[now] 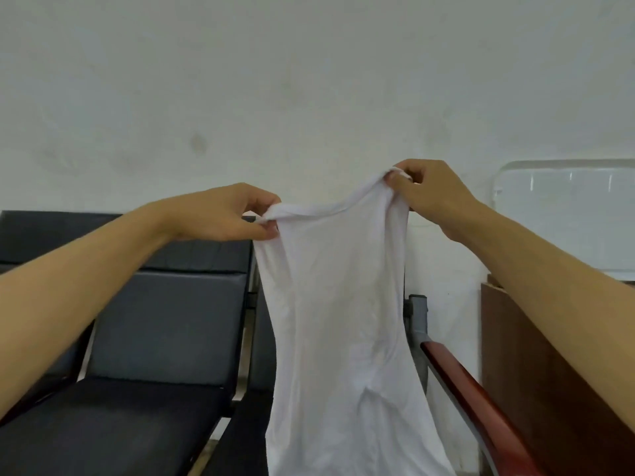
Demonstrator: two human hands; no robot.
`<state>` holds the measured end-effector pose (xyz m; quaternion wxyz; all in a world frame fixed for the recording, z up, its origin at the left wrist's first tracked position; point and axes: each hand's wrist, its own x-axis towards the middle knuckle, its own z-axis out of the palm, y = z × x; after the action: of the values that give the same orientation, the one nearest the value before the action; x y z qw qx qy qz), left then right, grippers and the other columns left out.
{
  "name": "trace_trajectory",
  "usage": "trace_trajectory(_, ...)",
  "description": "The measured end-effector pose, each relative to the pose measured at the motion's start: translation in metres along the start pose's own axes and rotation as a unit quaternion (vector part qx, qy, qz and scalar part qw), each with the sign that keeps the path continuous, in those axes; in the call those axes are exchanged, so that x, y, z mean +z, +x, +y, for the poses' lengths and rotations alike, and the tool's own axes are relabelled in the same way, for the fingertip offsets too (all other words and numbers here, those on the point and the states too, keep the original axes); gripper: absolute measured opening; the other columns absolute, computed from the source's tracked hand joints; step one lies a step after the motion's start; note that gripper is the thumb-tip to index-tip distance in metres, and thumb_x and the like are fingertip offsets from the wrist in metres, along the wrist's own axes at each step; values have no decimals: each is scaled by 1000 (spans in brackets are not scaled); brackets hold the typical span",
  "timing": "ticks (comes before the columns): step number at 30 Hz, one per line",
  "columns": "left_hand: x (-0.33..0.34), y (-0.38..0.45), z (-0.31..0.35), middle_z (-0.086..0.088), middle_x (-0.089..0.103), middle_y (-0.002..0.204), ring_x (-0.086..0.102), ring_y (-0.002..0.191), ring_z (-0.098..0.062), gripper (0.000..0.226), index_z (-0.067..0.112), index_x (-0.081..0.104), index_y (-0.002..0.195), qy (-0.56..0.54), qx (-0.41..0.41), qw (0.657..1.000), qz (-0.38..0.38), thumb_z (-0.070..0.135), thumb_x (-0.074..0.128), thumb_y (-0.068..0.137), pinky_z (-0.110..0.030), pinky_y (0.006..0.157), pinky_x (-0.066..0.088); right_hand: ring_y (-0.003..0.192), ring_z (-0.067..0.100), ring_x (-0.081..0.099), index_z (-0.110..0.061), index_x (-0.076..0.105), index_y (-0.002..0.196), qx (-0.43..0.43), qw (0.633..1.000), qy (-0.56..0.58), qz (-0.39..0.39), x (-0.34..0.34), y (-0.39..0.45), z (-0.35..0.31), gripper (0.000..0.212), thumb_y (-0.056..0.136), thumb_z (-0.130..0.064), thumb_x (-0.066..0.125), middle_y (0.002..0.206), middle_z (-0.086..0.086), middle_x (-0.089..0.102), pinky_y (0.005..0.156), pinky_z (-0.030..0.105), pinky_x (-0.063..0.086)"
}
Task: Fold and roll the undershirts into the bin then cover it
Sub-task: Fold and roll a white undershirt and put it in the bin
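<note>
The left hand [226, 214] pinches one upper corner of a white undershirt [338, 304] between thumb and curled fingers; the right hand [429, 194] grips the other upper corner in the same way, and it is a little higher than the left one; both hands are clamped on the cloth, held up in the air in front of a pale wall [275, 80]. The upper edge of the undershirt is stretched between the two hands and sags slightly in the middle; from there the cloth hangs straight down below the hands and goes out of the picture at the bottom, so its lower end cannot be seen.

Below the left hand and its forearm stands a row of dark padded seats [165, 321]; the hanging undershirt covers part of the seat nearest to it. Below the right hand, just beside the cloth, there is a reddish-brown armrest [470, 400] on a grey metal frame; under the right forearm stands a brown wooden panel [536, 355]. Beyond the right hand, a clear plastic lid [563, 207] leans against the wall; the bin itself is not in view.
</note>
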<state>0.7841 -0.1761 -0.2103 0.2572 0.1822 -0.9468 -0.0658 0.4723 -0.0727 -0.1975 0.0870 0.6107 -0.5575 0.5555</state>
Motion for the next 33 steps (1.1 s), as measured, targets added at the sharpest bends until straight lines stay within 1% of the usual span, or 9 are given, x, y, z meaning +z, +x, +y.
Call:
trace_trajectory(3,-14,3,7,8,70,89,66,89,-4,11,13,64,91,6,14,996,91,19,66,100,-31,84,49,80,11,60,-26,74,94,-20,1000,0,13,-8,9,-16,17,103,-32,60,83,-12,67,80,32,51)
trace_trajectory(7,-35,8,15,5,68,86,61,81,-4,12,14,63,88,-14,31,982,187,18,71,96,-24,77,50,78,10,59,-24,75,95,-52,998,-3,18,-20,23,-43,19,102,-33,60,81,-12,66,76,29,48)
trace_trajectory(12,-49,7,24,6,59,73,50,69,-2,22,8,59,82,22,26,973,227,19,63,100,-23,68,42,78,13,58,-24,74,92,-68,997,-1,30,-29,31,-61,19,102,-33,61,80,-10,65,78,33,50)
trace_trajectory(16,-61,8,27,-4,65,89,52,76,-10,23,11,62,92,5,26,960,279,24,51,107,-29,72,42,89,18,64,-22,76,97,-53,998,25,37,-32,37,-67,19,102,-35,62,93,0,71,96,46,58)
trace_trajectory(19,-75,15,30,3,68,98,58,81,-6,13,17,63,105,-28,30,933,358,17,51,104,-22,72,46,86,17,64,-22,75,93,-54,996,57,48,-33,48,-78,20,103,-32,61,90,0,69,96,48,59)
trace_trajectory(22,-89,24,27,0,66,89,55,74,-7,6,18,62,98,-65,42,902,425,12,62,98,-19,65,44,88,16,65,-22,75,91,-52,993,82,65,-34,64,-89,20,102,-30,61,92,1,69,95,45,60)
trace_trajectory(27,-86,31,14,-8,74,91,66,80,-22,11,16,72,91,-54,21,924,377,9,64,95,-35,75,54,90,17,67,-19,73,98,-44,992,100,68,-19,74,-79,14,99,-32,69,99,7,72,94,46,60)
trace_trajectory(31,-50,28,-6,1,77,88,69,81,-9,18,20,75,90,-84,-40,943,320,14,61,99,-28,74,55,92,18,68,-16,71,102,4,996,78,36,15,51,-36,19,99,-35,68,97,2,72,97,43,59)
trace_trajectory(33,-26,24,-21,0,77,89,69,81,-9,19,20,78,91,-115,-79,949,284,17,62,100,-26,71,56,97,18,68,-21,70,101,36,997,72,16,37,34,-7,17,101,-37,65,101,0,72,99,44,57)
